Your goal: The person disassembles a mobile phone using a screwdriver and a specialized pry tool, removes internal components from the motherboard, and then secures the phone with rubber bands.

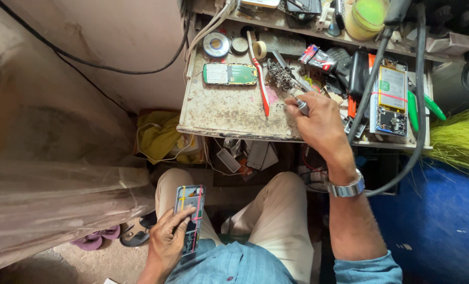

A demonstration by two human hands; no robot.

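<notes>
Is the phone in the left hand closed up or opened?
Opened: the phone in the left hand shows bare internals, bound by coloured bands.

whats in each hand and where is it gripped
The left hand holds an opened phone by its lower half, thumb across it. The right hand pinches a slim metal tool near its handle end, over the workbench.

bench near-left: bare worktop (218,108), open to a hand
bench middle: green circuit board (230,74) and red toothbrush (261,84) lie in the way
bench right: crowded with an opened phone (389,100), tools, a black cable (418,105) across
</notes>
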